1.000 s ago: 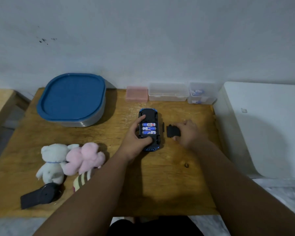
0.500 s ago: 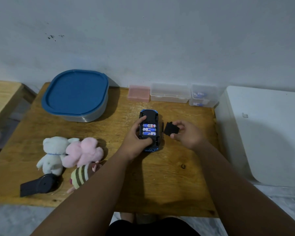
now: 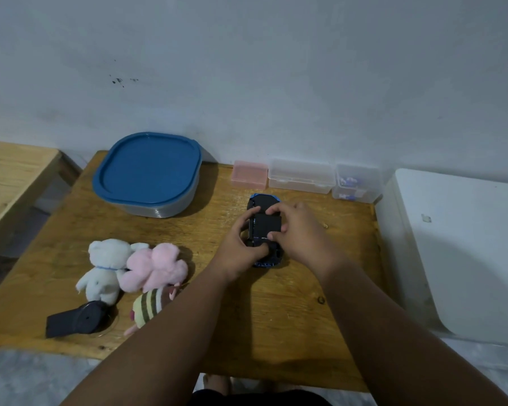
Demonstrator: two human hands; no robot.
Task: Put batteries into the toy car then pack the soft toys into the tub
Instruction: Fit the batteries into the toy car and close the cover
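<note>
- Head view: the toy car [image 3: 261, 202] lies upside down on the wooden tabletop [image 3: 291, 317], right of centre, near the row of small plastic boxes [image 3: 301, 178] at the back wall.
- Its underside is black, and a blue body edge shows at both ends.
- A flat black battery cover [image 3: 267, 227] sits over the middle of the underside.
- The left hand [image 3: 241, 250] grips the car from its left side, with fingers curled along the edge and the thumb across the near end.
- The right hand [image 3: 299, 232] pinches the cover between thumb and fingertips at its right edge.
- The grey tub [image 3: 159, 210] with a blue lid stands at the back left, well apart from the car.
- A white bear [image 3: 106, 265], a pink soft toy [image 3: 156, 266] and a striped soft toy [image 3: 148, 307] lie touching at the front left.
</note>
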